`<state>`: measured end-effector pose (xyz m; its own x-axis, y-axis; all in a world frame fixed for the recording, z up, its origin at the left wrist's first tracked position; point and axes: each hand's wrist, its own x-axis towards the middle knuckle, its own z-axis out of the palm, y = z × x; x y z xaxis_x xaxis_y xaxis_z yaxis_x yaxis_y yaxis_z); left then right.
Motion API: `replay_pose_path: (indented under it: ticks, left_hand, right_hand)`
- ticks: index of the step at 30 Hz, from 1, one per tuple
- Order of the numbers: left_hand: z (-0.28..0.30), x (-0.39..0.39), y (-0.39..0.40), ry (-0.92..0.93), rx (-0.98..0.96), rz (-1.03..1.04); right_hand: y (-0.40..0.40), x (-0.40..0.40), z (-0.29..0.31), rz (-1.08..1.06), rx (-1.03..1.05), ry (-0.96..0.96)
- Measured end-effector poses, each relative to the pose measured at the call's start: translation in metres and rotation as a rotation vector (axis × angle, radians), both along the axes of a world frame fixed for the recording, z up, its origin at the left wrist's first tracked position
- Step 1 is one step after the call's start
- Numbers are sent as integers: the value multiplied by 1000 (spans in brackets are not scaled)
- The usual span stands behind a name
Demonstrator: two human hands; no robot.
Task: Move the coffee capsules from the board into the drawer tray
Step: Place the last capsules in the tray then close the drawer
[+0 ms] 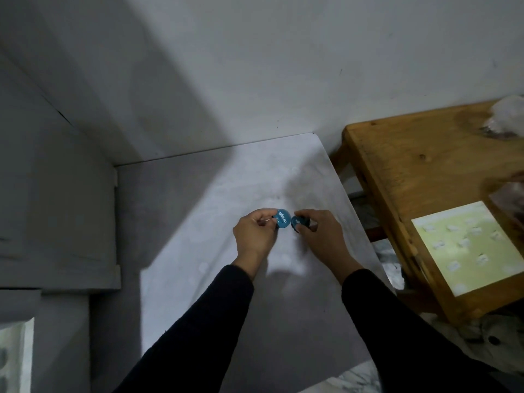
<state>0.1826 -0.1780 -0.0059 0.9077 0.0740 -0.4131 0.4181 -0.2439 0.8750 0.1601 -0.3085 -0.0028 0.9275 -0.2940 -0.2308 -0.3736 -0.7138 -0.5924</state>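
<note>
White tray point(14, 355) corner pokes in at my eight o'clock, mostly cut off, its pockets too dim to read. Ahead at twelve, over the pale board point(226, 279), my left hand point(256, 234) pinches one blue capsule point(283, 219) and my right hand point(320, 232) pinches another point(297, 222). No others show on the board, so I reckon these are the last.

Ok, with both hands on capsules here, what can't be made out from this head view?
- Left capsule: body hidden by left hand.
- Right capsule: mostly covered by right hand; lid print unreadable.
- Tray: cut off by the left edge; contents unclear.
- Bag on the wooden table: blurred, cropped by the right edge.
</note>
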Motion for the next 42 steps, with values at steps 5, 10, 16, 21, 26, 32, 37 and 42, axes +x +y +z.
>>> replay_pose_path:
  ticks: [5,10,16,21,26,32,37,42]
  left_hand:
    - [6,-16,5,52,-74,59]
    - [22,-38,18,58,-191,113]
    - [53,-73,48,-50,-285,178]
    - [85,-114,91,-172,-343,243]
    - [119,-155,146,-264,-385,298]
    - [133,-187,224,-321,-328,362]
    - [140,-206,298,-311,-372,380]
    - [137,-206,391,-264,-314,366]
  right_hand:
    - [4,-17,6,-128,173,-29]
    - [15,-40,27,-284,521,-107]
    - [43,-70,68,-306,718,-255]
    - [84,-106,101,-178,798,-366]
    - [141,-139,125,-95,916,-394]
    - [204,-164,147,-30,961,-334]
    - [280,-177,147,-3,971,-296]
    - [373,-181,137,-32,980,-272]
